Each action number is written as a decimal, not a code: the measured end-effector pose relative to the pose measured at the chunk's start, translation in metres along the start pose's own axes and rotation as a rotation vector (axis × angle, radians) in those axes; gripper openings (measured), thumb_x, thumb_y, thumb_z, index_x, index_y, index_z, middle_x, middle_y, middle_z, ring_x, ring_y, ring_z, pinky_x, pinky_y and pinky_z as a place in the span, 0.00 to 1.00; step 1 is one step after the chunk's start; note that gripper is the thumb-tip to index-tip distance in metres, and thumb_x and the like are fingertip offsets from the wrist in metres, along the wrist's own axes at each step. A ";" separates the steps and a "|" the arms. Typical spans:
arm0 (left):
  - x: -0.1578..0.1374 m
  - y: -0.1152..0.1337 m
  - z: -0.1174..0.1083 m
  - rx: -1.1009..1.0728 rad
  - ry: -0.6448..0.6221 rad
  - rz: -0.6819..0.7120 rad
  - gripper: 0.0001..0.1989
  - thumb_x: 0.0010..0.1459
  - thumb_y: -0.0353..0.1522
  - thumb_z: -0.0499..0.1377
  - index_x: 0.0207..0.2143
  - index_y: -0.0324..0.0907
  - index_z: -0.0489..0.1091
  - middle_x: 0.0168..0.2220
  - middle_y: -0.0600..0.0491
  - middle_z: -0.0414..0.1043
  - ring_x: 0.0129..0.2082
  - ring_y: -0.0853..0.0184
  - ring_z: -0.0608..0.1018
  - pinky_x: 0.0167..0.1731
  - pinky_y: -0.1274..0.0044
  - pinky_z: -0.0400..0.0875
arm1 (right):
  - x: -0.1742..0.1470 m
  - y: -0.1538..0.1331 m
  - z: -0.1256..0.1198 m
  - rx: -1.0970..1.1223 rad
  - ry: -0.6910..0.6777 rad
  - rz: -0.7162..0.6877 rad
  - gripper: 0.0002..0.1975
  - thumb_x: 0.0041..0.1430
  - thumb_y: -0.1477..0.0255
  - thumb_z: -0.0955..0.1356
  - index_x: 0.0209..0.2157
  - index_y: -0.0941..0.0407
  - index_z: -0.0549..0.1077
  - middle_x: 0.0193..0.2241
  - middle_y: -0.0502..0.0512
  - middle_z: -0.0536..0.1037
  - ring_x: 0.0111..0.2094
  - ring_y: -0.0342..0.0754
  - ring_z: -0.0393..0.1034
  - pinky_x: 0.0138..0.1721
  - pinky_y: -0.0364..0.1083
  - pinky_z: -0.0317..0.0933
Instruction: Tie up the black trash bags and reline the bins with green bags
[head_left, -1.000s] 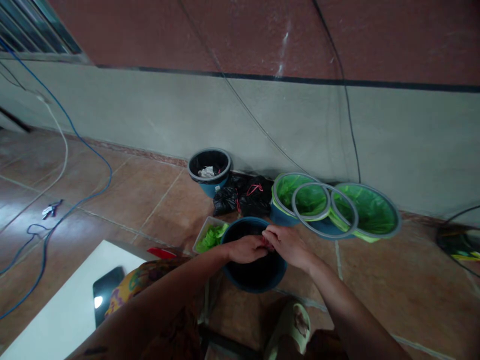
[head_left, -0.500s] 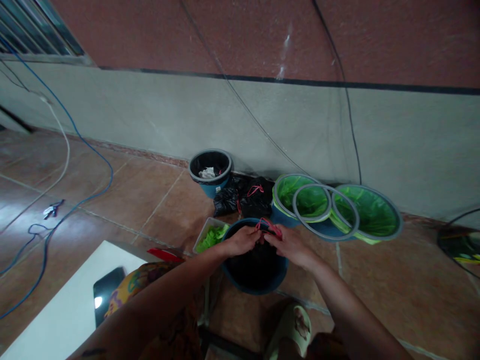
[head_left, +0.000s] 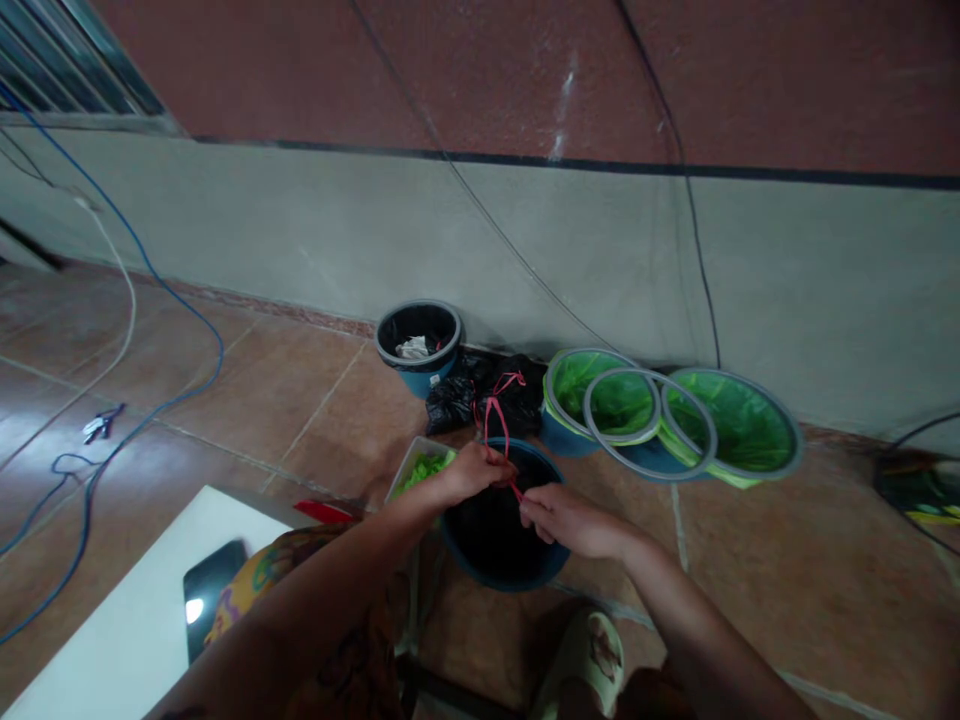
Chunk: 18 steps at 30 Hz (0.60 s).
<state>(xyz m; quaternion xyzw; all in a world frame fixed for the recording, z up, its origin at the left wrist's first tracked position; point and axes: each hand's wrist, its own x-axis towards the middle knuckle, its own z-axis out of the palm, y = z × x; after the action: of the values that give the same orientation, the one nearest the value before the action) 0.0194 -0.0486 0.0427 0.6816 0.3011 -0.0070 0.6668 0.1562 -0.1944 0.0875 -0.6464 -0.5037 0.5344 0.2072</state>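
Note:
A red drawstring (head_left: 495,415) runs between my hands above a blue bin (head_left: 506,582) that stands on the floor in front of me. My left hand (head_left: 480,472) is closed on the string, and a loop of it sticks up past the fingers. My right hand (head_left: 562,515) pinches another stretch of the same string, lower and to the right. The dark inside of the bin looks like a black bag, but its shape is hard to make out. Beside the left wrist sits a clear plastic box (head_left: 401,470) with green bags (head_left: 426,468) in it.
Tied black bags (head_left: 517,410) lie behind the bin. A black-lined bin (head_left: 420,345) stands by the wall. Green-lined bins (head_left: 750,425) with a loose grey ring (head_left: 709,440) are at right. A white table (head_left: 112,620) holds a phone (head_left: 214,590). A blue cable (head_left: 180,390) crosses the floor.
My right hand has moved slightly down and left, drawing the red string out between the hands. A longer loop now rises above my left hand, which has shifted a little left.

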 end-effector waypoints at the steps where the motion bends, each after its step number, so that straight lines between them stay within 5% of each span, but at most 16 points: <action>1: 0.000 0.001 -0.001 0.079 0.007 0.003 0.11 0.48 0.36 0.62 0.27 0.36 0.77 0.19 0.57 0.69 0.20 0.74 0.65 0.23 0.80 0.58 | -0.001 -0.001 0.001 -0.027 -0.023 0.005 0.15 0.62 0.68 0.60 0.24 0.54 0.69 0.16 0.48 0.68 0.21 0.43 0.63 0.25 0.43 0.54; 7: -0.002 0.007 -0.006 0.370 -0.017 0.149 0.10 0.49 0.28 0.58 0.30 0.40 0.80 0.27 0.55 0.78 0.29 0.69 0.75 0.33 0.79 0.69 | -0.003 0.002 -0.002 -0.216 -0.080 0.146 0.14 0.61 0.70 0.62 0.22 0.55 0.70 0.19 0.51 0.73 0.22 0.44 0.66 0.25 0.43 0.54; 10: -0.007 0.015 -0.005 0.511 0.003 0.266 0.09 0.51 0.25 0.58 0.27 0.40 0.79 0.31 0.53 0.79 0.33 0.67 0.77 0.38 0.78 0.70 | 0.002 0.008 -0.007 -0.394 0.138 0.221 0.06 0.55 0.76 0.65 0.31 0.56 0.76 0.31 0.59 0.80 0.34 0.51 0.74 0.33 0.46 0.61; 11: -0.010 0.018 -0.004 0.552 0.011 0.293 0.09 0.51 0.25 0.58 0.27 0.40 0.79 0.31 0.53 0.79 0.33 0.67 0.77 0.39 0.78 0.70 | 0.006 0.009 -0.008 -0.412 0.242 0.206 0.12 0.53 0.79 0.64 0.37 0.57 0.77 0.37 0.61 0.80 0.39 0.53 0.74 0.38 0.48 0.63; 14: -0.017 0.029 -0.001 0.621 -0.017 0.368 0.11 0.54 0.24 0.56 0.27 0.41 0.77 0.32 0.54 0.78 0.33 0.68 0.77 0.39 0.78 0.69 | 0.020 0.009 -0.007 -0.282 0.441 -0.002 0.26 0.52 0.84 0.61 0.52 0.55 0.73 0.49 0.60 0.78 0.53 0.54 0.70 0.54 0.51 0.60; 18: -0.023 0.037 0.000 0.602 -0.066 0.472 0.12 0.56 0.22 0.53 0.28 0.42 0.75 0.31 0.55 0.76 0.34 0.69 0.76 0.41 0.78 0.69 | 0.040 0.008 0.002 0.043 0.382 -0.283 0.23 0.54 0.81 0.60 0.50 0.52 0.73 0.51 0.54 0.77 0.54 0.49 0.69 0.59 0.50 0.59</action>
<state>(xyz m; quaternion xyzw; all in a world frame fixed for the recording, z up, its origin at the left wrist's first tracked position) 0.0164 -0.0550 0.0854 0.8970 0.0986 0.0369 0.4293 0.1548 -0.1631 0.0605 -0.6542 -0.5296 0.3785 0.3852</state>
